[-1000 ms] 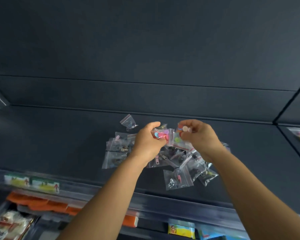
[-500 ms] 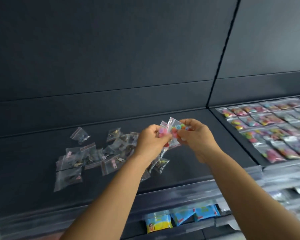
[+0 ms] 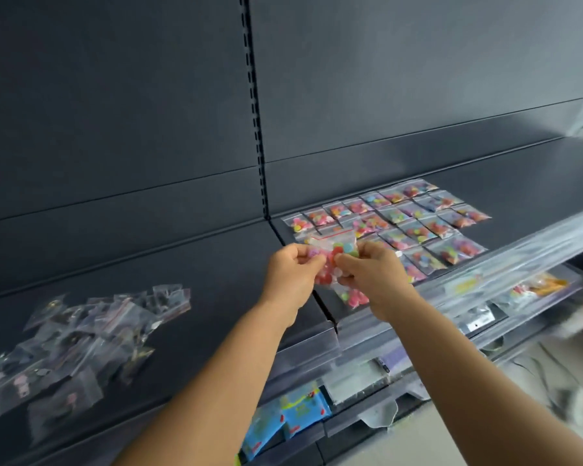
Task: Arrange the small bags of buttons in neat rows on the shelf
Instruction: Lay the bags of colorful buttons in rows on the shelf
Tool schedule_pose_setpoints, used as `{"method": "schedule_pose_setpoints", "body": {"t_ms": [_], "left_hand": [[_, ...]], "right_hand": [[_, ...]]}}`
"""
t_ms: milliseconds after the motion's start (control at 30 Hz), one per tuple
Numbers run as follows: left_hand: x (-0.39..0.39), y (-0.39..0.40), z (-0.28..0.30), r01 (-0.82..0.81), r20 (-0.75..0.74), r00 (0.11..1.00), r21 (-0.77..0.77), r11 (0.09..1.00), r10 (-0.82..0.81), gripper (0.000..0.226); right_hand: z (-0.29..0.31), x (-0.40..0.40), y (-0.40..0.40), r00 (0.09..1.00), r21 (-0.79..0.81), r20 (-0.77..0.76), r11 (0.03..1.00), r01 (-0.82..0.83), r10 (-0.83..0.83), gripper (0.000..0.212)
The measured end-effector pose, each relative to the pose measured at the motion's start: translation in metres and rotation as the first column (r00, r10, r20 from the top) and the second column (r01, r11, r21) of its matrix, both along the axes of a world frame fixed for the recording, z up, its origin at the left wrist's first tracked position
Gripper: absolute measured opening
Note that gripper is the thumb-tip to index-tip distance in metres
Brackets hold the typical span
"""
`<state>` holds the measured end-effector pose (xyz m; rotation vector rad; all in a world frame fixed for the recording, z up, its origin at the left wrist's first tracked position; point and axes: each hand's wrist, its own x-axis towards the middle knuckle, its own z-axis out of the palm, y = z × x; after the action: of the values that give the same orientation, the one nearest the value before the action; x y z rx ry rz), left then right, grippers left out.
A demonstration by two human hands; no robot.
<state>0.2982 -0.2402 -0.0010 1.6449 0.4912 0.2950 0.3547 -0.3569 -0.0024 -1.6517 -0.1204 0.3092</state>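
Several neat rows fill the right shelf; both hands pinch button bags, left pile unsorted.

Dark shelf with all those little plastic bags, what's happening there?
A person is sorting small clear plastic bags of colourful buttons. Both hands, the left hand and the right hand, pinch a bunch of them above the dark shelf. To the right, neat rows of button bags already lie flat. A loose heap of clear bags sits on the left shelf section.
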Motion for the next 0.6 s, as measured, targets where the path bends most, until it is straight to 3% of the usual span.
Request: {"method": "schedule_pose_setpoints", "body": {"t_ms": [200,333,433,600], "left_hand": [[0.054,-0.081,0.003,0.096,-0.02,0.995,0.065,0.993,-0.095,0.02],[0.087,-0.125,0.004,0.11,-0.004,0.994,0.178,0.978,-0.112,0.022],[0.113,-0.149,0.004,0.106,0.038,0.992,0.221,0.97,-0.117,0.01],[0.163,-0.176,-0.002,0.134,0.039,0.987,0.309,0.942,-0.153,0.012]], "right_hand": [[0.005,0.057,-0.087,0.996,0.03,0.02,0.996,0.084,-0.085,0.014],[0.008,0.087,-0.135,0.992,0.012,0.068,0.995,0.103,-0.104,0.012],[0.008,0.109,-0.164,0.992,0.018,0.063,0.994,0.111,-0.111,0.007],[0.004,0.15,-0.192,0.985,-0.036,0.073,0.987,0.16,-0.157,0.027]]}}
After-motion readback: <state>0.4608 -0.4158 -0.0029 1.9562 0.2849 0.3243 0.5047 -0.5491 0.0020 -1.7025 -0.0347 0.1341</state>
